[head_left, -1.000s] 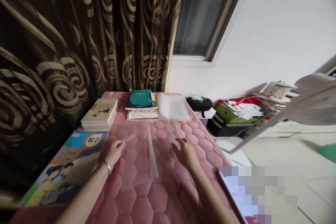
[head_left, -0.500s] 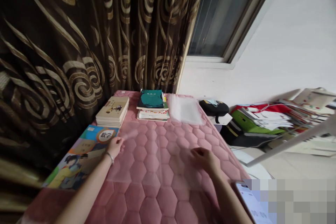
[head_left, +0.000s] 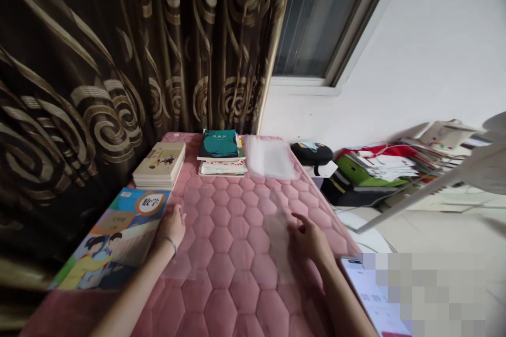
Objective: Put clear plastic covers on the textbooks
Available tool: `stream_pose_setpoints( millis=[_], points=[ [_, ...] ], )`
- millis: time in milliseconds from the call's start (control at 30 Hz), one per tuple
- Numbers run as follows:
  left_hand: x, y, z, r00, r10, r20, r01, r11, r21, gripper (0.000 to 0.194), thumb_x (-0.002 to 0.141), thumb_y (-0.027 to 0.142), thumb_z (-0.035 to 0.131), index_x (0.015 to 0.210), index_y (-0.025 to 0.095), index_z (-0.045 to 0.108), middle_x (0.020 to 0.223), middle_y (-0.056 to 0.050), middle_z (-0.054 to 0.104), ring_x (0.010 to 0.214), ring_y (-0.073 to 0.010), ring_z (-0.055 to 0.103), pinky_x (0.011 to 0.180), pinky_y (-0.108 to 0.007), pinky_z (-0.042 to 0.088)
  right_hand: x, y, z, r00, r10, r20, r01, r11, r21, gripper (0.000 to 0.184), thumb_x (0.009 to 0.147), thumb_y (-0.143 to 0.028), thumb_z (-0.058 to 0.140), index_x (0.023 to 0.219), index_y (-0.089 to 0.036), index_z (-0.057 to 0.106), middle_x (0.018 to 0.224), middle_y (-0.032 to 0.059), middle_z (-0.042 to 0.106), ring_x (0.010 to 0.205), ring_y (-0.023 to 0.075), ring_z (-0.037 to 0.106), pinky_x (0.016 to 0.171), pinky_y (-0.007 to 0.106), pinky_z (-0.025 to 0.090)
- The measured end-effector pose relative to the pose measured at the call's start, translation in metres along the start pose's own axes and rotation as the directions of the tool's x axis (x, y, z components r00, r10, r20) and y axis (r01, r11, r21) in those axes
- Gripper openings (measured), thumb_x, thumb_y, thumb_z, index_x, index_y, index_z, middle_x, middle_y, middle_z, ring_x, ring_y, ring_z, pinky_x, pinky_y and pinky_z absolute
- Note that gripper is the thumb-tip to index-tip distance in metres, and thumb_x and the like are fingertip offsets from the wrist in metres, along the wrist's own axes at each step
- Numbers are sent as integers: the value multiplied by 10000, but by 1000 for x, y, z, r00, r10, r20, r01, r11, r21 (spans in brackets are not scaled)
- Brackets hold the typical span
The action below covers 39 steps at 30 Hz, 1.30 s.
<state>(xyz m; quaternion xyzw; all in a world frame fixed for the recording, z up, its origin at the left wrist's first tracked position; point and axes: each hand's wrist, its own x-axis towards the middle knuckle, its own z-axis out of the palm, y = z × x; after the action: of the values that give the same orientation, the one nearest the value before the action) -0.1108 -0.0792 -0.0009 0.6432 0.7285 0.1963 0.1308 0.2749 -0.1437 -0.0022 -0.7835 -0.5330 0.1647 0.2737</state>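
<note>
A clear plastic book cover (head_left: 233, 242) lies flat on the pink quilted surface between my hands; its transparent edges are hard to trace. My left hand (head_left: 173, 226), with a bracelet at the wrist, has its fingers curled at the cover's left edge. Beside that hand and partly behind the forearm is a colourful math textbook (head_left: 114, 231). At the right edge of the cover is my right hand (head_left: 310, 237), its index finger stretched out and the other fingers loosely bent. Whether the right fingertips touch the plastic is hard to tell.
Beige books (head_left: 160, 163) are stacked behind the textbook. A teal book (head_left: 219, 144) tops another pile, with clear plastic covers (head_left: 272, 158) to its right. A phone (head_left: 371, 295) lies by my right forearm. A black case (head_left: 312, 154) and a lamp arm (head_left: 415, 195) stand right.
My right hand's index finger has stretched out from a more closed hand. My left hand has shifted slightly, and the plastic no longer shows over the textbook. The view has turned a little right.
</note>
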Motion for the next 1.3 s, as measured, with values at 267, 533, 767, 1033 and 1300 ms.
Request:
stream_pose_setpoints(
  millis=[267,533,767,1033,1300],
  points=[
    [-13,21,1,957,267,-112,-215,915,342,366,853,149,436,1208,122,524,1257,-178,519,1168,-268,512,962,-389,416,-3,-6,-1,998,-31,57,37,994,-105,374,846,-327,451,1132,-214,665,761,41,625,719,175,606,636,250,424],
    [-44,68,24,805,547,229,-582,802,133,528,894,360,414,1408,249,368,1525,-67,292,1396,-302,233,1107,-575,200,-7,-18,11,918,-395,-32,367,877,-309,367,868,-361,476,1184,-257,632,1269,111,535,1134,283,518,916,412,440],
    [-54,67,34,827,463,319,-540,812,222,609,884,414,419,1458,276,268,1556,-56,182,1428,-310,109,1107,-614,75,-10,-11,33,873,-430,230,486,801,-349,538,930,-469,369,1431,-276,345,1520,72,282,1411,287,176,1112,542,183],
    [-54,61,40,837,463,292,-534,810,244,630,882,455,412,1464,277,251,1558,-68,165,1427,-320,106,1111,-604,59,-9,-5,35,865,-426,265,500,776,-385,548,943,-508,325,1453,-315,269,1533,50,236,1418,247,147,1125,523,160],
    [-45,57,26,829,486,276,-532,838,120,537,857,424,471,1370,266,442,1508,-74,325,1381,-290,282,1113,-535,209,-10,-3,36,860,-432,271,508,770,-386,545,942,-490,329,1452,-307,278,1532,61,240,1413,251,169,1117,528,181]
  ],
)
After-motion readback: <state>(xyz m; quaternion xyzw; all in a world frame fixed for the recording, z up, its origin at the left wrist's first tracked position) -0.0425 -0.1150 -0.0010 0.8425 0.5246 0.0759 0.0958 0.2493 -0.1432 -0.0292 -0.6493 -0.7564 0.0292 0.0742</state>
